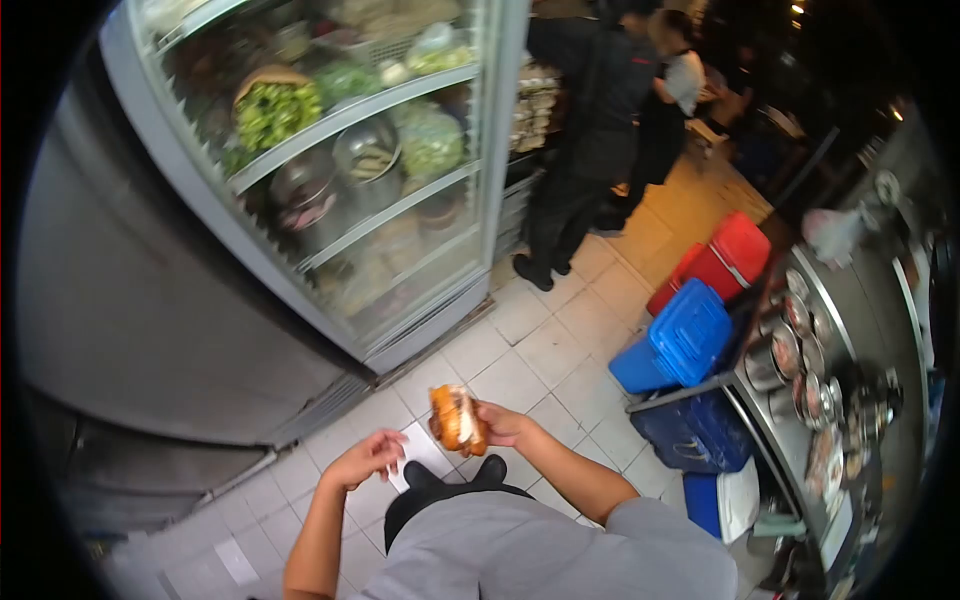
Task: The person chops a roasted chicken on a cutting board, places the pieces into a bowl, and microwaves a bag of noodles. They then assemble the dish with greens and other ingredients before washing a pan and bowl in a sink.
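Observation:
My right hand [500, 424] holds a filled bread roll [458, 420], golden brown with a white filling or sauce along its middle. The roll is in front of my body, above the tiled floor. To the left of it, apart from the roll, is my left hand [372, 456], its fingers loosely curled and spread, with something white and flat [410, 450] just beside the fingertips; whether they touch it I cannot tell.
A glass-door fridge [485, 200] with vegetables and pots stands ahead left, beside a steel cabinet [160, 270]. Two people [590, 140] stand farther off. On the right are a red bin [712, 262], a blue bin [680, 335] and a steel counter [830, 310] bearing several metal containers.

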The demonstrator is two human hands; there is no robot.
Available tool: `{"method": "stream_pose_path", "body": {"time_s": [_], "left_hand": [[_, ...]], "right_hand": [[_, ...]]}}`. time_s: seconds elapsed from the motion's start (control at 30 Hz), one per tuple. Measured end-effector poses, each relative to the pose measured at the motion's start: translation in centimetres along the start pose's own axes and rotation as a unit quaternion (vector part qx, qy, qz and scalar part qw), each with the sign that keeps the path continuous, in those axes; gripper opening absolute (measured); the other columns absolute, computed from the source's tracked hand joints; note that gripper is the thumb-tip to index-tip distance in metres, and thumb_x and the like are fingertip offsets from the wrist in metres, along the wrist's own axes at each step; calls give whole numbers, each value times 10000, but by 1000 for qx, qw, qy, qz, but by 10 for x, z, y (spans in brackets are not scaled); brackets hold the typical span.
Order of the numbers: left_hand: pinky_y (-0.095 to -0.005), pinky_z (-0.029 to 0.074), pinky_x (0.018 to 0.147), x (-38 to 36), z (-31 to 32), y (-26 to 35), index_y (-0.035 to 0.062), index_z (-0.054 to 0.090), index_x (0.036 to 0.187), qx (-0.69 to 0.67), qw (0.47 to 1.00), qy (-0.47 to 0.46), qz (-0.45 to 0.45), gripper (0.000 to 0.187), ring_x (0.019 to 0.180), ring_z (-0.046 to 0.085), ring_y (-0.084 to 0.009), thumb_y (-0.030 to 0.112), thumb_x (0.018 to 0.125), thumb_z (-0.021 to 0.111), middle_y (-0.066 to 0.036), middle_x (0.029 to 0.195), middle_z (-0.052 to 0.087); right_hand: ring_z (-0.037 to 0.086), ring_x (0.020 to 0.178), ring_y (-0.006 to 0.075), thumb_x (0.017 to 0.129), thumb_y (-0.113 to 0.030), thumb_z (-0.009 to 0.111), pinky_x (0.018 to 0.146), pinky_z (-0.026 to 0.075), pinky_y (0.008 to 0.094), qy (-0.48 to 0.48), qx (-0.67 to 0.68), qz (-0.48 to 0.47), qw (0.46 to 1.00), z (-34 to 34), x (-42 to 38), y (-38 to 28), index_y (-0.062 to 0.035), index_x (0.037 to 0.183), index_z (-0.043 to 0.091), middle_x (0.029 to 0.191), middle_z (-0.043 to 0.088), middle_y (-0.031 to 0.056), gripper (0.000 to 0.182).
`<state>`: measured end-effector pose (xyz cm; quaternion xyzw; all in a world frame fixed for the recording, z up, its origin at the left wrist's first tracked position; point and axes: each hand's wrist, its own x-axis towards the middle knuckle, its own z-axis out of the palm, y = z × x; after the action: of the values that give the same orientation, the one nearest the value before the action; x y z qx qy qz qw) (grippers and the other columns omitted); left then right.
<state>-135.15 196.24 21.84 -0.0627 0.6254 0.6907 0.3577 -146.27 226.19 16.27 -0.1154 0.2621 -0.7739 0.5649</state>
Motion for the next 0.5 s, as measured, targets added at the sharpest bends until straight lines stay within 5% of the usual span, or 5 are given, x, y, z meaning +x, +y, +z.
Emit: {"method": "stream_pose_path", "body": {"time_s": [0.1, 0.2, 0.33, 0.5], "left_hand": [[-329, 562, 795, 46, -10, -10, 96, 317, 1480, -103, 981, 123, 109, 690, 1056, 603, -197, 318, 928, 665, -134, 1324, 501], [-379, 510, 964, 64, -4, 8, 96, 152, 1554, -169, 966, 69, 180, 895, 1289, 482, -267, 273, 884, 718, -152, 1510, 325], [-401, 340, 1128, 76, -26, 11, 69, 69, 1568, -135, 964, 108, 204, 1081, 1393, 366, -294, 173, 784, 805, -163, 1558, 268], [-397, 342, 1123, 67, -80, 14, 39, 139, 1554, 15, 983, 83, 162, 1033, 1380, 379, -273, 163, 780, 812, -172, 1496, 372]], "right_hand": [[558, 1239, 229, 743, -623, 753, 986, 507, 391, -12, -10, -26, 1000, 14, 27, 1, -124, 1526, 238, 1385, 520, 97, 1061], [493, 1293, 206, 853, -489, 728, 1032, 451, 381, 97, -54, -73, 991, 9, 66, 14, -125, 1535, 237, 1425, 470, 78, 916], [501, 1252, 208, 947, -375, 653, 996, 458, 356, 227, -160, -84, 957, 23, 110, 19, -120, 1520, 265, 1392, 480, 103, 737], [473, 1282, 242, 995, -462, 536, 972, 473, 390, 291, -211, -86, 929, 33, 157, 41, -129, 1531, 219, 1424, 439, 138, 706]]}}
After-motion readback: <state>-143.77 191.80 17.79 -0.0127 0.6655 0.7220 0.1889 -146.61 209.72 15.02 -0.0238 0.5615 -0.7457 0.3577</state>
